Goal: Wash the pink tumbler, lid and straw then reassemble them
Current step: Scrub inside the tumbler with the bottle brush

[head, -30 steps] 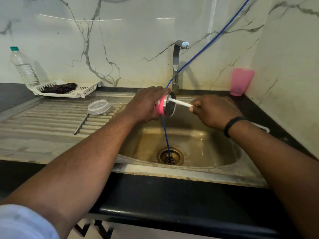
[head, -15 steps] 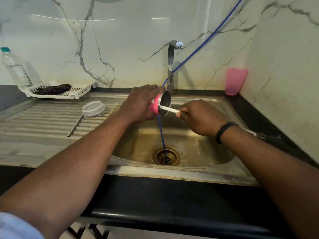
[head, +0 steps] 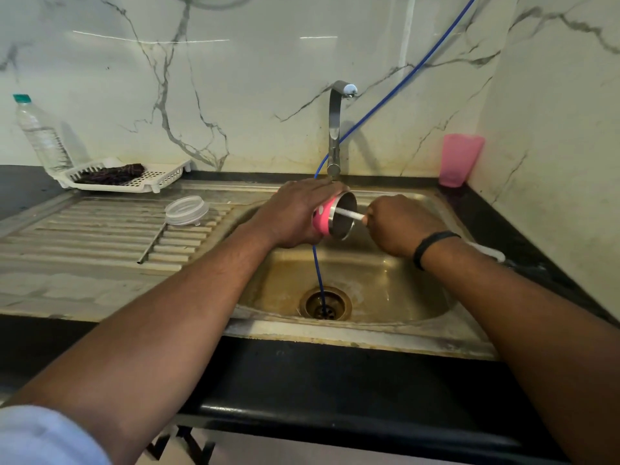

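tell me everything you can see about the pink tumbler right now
The pink tumbler has a pink outer wall with pale dots and a bare metal rim and inside, which look like steel. Its lid is off. It lies tipped on its side above the sink basin, mouth facing right. The left hand grips its body from above. A white stick-like handle, held by the right hand, reaches into its mouth; its tip is hidden inside.
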